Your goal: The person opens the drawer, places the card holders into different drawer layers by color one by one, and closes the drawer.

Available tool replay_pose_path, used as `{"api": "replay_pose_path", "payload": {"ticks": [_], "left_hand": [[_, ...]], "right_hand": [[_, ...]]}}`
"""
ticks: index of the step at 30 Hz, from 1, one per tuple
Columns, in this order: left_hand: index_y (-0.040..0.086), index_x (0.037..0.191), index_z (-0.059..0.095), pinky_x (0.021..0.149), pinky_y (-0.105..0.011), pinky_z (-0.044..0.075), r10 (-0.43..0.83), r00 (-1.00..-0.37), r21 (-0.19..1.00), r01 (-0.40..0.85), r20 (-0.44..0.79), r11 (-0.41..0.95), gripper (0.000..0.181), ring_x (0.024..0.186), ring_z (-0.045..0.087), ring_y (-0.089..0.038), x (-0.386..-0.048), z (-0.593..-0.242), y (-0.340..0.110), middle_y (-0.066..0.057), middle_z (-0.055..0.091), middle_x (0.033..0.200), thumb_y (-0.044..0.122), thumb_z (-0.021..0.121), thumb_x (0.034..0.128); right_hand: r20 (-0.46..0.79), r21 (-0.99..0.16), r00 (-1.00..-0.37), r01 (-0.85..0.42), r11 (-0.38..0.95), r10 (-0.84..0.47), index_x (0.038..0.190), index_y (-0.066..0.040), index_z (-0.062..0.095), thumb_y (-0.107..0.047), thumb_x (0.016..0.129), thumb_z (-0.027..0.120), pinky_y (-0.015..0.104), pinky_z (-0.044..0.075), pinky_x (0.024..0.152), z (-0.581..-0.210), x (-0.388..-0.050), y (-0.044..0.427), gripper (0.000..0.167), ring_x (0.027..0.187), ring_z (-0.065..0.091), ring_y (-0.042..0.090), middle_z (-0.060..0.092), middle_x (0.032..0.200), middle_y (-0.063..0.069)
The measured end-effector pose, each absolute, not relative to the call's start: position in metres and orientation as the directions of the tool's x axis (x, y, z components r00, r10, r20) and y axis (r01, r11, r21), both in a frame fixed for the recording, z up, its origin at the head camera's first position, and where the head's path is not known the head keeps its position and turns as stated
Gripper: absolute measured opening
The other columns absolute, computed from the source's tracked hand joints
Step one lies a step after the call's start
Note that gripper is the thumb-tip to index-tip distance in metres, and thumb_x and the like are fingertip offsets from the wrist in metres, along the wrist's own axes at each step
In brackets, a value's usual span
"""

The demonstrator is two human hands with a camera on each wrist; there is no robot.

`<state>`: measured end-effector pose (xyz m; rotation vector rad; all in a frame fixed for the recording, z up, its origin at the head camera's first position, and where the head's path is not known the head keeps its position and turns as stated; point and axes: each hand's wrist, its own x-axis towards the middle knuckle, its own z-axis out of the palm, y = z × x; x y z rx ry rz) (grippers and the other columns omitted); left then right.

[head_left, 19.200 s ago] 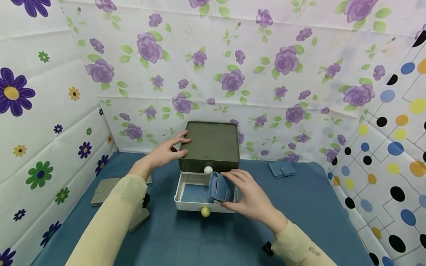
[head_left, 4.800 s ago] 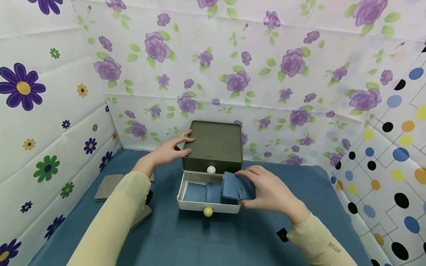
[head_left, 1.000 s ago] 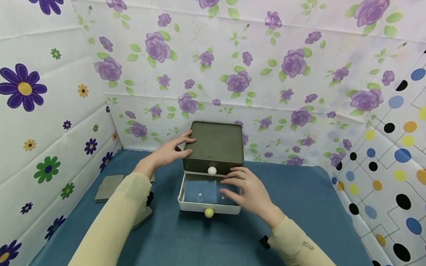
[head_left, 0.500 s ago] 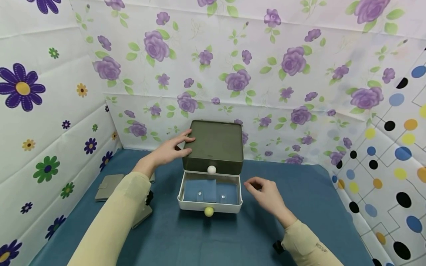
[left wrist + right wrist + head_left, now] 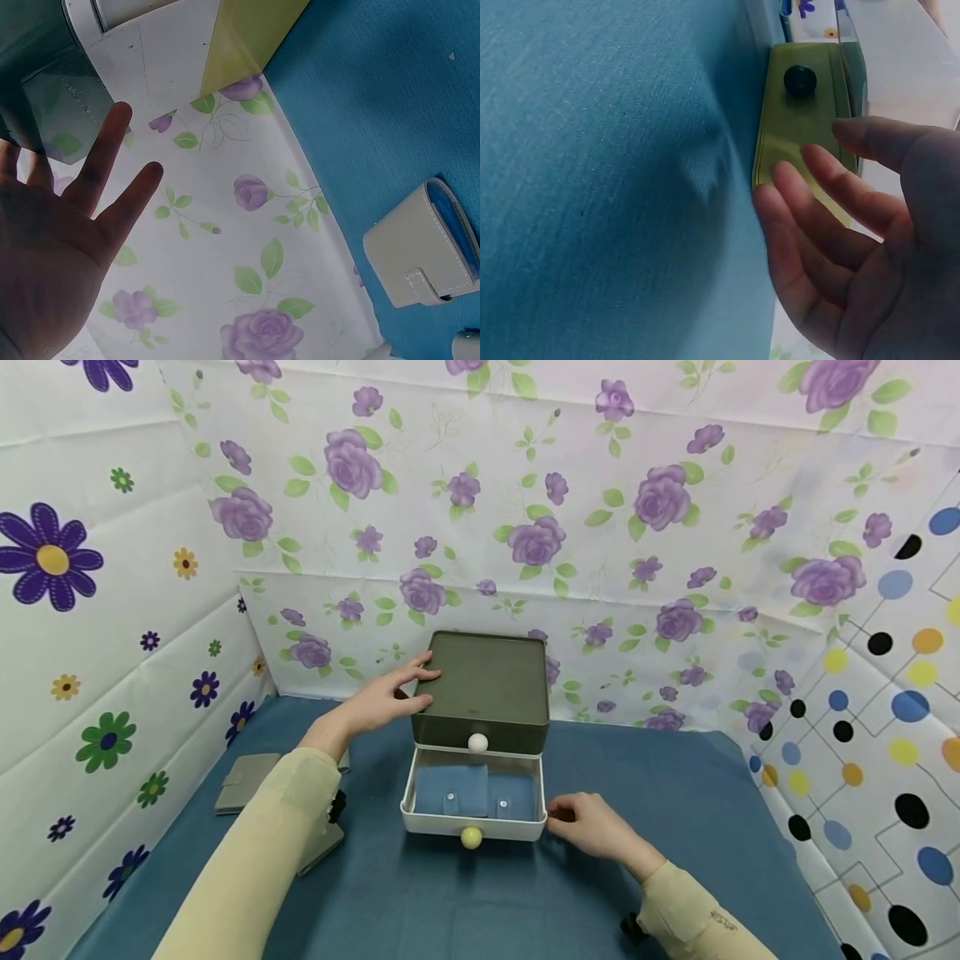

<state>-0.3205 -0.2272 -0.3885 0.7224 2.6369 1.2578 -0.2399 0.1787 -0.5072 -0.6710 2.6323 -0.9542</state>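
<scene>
A dark green box (image 5: 483, 681) stands at centre, its lower white drawer (image 5: 420, 824) pulled out, a yellow knob (image 5: 471, 837) on its front. Two blue wallets lie side by side in it, a left one (image 5: 461, 785) and a right one (image 5: 517, 795). My left hand (image 5: 367, 706) rests with spread fingers on the box's left top edge; in the left wrist view this hand (image 5: 67, 232) has its fingers extended. My right hand (image 5: 596, 828) is at the drawer's front right corner, fingers loosely bent, holding nothing; the right wrist view shows this hand (image 5: 855, 240) beside the drawer front (image 5: 802, 127).
Pale grey wallets lie at the left, one (image 5: 243, 782) partly behind the left sleeve and another (image 5: 321, 847) nearer the front. A white knob (image 5: 477, 742) is on the upper drawer. Flowered cloth (image 5: 480, 527) hangs behind the blue tabletop (image 5: 465, 910).
Blue wallets now lie in the drawer, and the right hand has let go of the one it held. It has moved out of the drawer, then down to its front right corner. The left hand stays put.
</scene>
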Motion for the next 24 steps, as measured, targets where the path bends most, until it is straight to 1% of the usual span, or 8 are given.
{"api": "replay_pose_path", "payload": {"ticks": [5,8,12,15,18,20,24], "left_hand": [[0.018,0.162,0.050,0.114,-0.056,0.043,0.473,-0.877,0.767,0.359,0.083,0.531,0.057,0.157,0.032,-0.031,-0.321,-0.389,-0.227,0.010,0.008,0.179,0.039,0.062,0.1106],[0.017,0.162,0.050,0.114,-0.056,0.043,0.472,-0.877,0.767,0.360,0.085,0.531,0.057,0.157,0.032,-0.031,-0.320,-0.389,-0.227,0.009,0.008,0.179,0.038,0.062,0.1109],[0.016,0.162,0.050,0.114,-0.056,0.043,0.473,-0.877,0.764,0.364,0.088,0.533,0.056,0.158,0.030,-0.031,-0.320,-0.388,-0.226,0.008,0.009,0.179,0.037,0.062,0.1111],[0.016,0.162,0.050,0.115,-0.056,0.043,0.473,-0.877,0.762,0.364,0.087,0.535,0.056,0.159,0.028,-0.030,-0.320,-0.388,-0.226,0.007,0.008,0.180,0.037,0.062,0.1111],[0.016,0.162,0.050,0.114,-0.056,0.043,0.471,-0.878,0.765,0.358,0.082,0.535,0.056,0.160,0.028,-0.030,-0.319,-0.387,-0.226,0.008,0.008,0.180,0.037,0.062,0.1111],[0.016,0.162,0.050,0.114,-0.056,0.043,0.471,-0.879,0.768,0.355,0.079,0.534,0.056,0.159,0.029,-0.031,-0.319,-0.387,-0.226,0.008,0.008,0.180,0.037,0.062,0.1111],[0.016,0.162,0.050,0.114,-0.057,0.044,0.474,-0.878,0.769,0.353,0.075,0.532,0.056,0.158,0.030,-0.032,-0.319,-0.386,-0.225,0.007,0.007,0.180,0.037,0.062,0.1111]], "right_hand": [[-0.127,-0.693,-0.809,-0.342,0.635,-0.574,0.111,-0.013,0.082,-0.027,0.101,0.073,0.033,0.051,0.066,-0.511,-0.238,0.177,0.019,0.074,0.062,0.013,0.074,0.090,-0.007],[-0.166,-0.740,-0.776,-0.310,0.598,-0.608,0.110,-0.014,0.082,-0.030,0.102,0.074,0.032,0.052,0.065,-0.517,-0.236,0.175,0.020,0.074,0.064,0.014,0.076,0.090,-0.004],[-0.222,-0.807,-0.751,-0.217,0.550,-0.622,0.110,-0.013,0.081,-0.033,0.103,0.073,0.031,0.054,0.063,-0.524,-0.232,0.170,0.023,0.077,0.068,0.017,0.076,0.089,0.000],[-0.262,-0.849,-0.737,-0.131,0.511,-0.623,0.110,-0.010,0.081,-0.032,0.104,0.072,0.034,0.057,0.064,-0.525,-0.227,0.166,0.024,0.081,0.070,0.019,0.076,0.092,0.003],[-0.306,-0.878,-0.709,-0.047,0.476,-0.635,0.113,-0.007,0.080,-0.032,0.106,0.069,0.037,0.059,0.067,-0.523,-0.222,0.163,0.028,0.085,0.070,0.020,0.076,0.097,0.004],[-0.339,-0.891,-0.680,0.010,0.454,-0.651,0.117,-0.005,0.079,-0.032,0.108,0.067,0.039,0.060,0.071,-0.521,-0.219,0.160,0.031,0.088,0.070,0.021,0.077,0.101,0.005],[-0.390,-0.895,-0.644,0.096,0.436,-0.658,0.125,-0.005,0.077,-0.034,0.110,0.063,0.041,0.061,0.077,-0.518,-0.212,0.153,0.036,0.094,0.072,0.023,0.077,0.107,0.006]]}}
